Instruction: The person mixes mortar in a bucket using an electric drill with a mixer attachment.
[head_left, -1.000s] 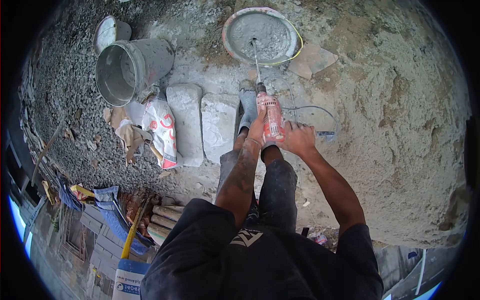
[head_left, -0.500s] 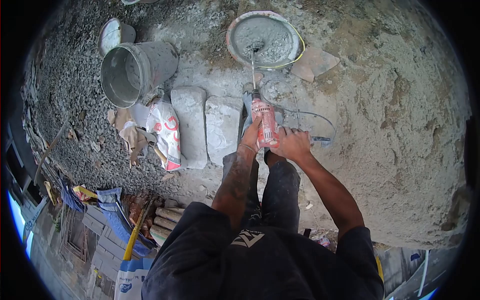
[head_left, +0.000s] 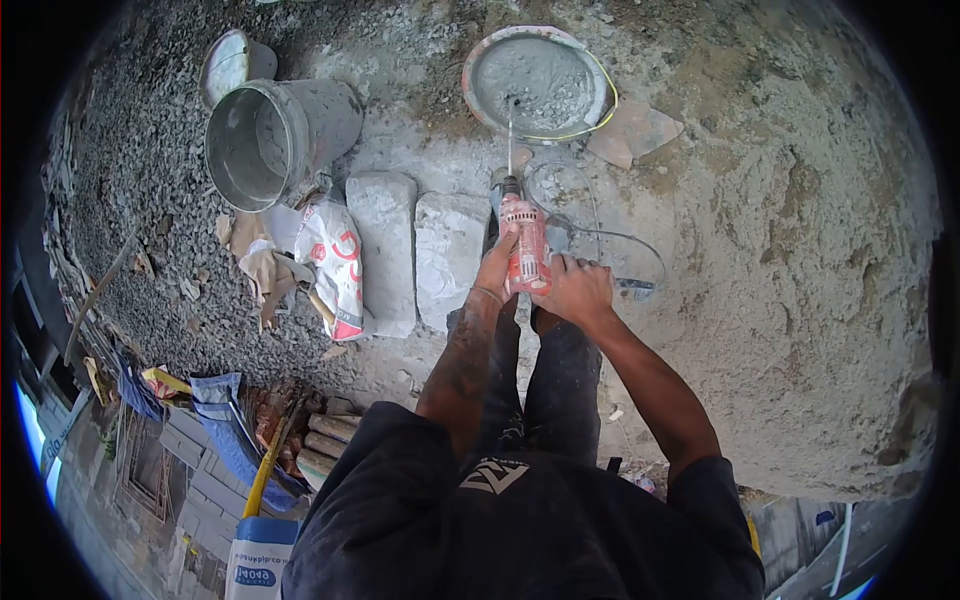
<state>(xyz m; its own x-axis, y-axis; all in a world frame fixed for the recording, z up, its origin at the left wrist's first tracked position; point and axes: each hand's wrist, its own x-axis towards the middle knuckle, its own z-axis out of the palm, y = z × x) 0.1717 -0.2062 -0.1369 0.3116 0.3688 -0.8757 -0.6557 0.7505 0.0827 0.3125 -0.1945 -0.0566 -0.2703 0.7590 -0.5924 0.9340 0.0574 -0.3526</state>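
A red, dust-covered power drill (head_left: 526, 240) is held between both hands, its long metal rod (head_left: 511, 140) pointing away from the body. The rod's end dips into grey wet mix (head_left: 535, 75) inside a round bucket (head_left: 480, 107) with a yellow handle. My left hand (head_left: 496, 264) is closed round the left side of the drill body. At the drill's rear right, my right hand (head_left: 578, 289) grips with its fingers bent over the handle, which is largely hidden.
Two pale stone blocks (head_left: 382, 250) lie left of the legs, beside a torn white-and-red bag (head_left: 330, 255). Farther left, a large grey bucket (head_left: 325, 125) is tipped on its side near a smaller pail (head_left: 262, 62). A cable (head_left: 625, 236) loops at right.
The drill's rear and both hands have shifted slightly left. In the mix, the hollow around the rod has shrunk and the surface looks smoother.
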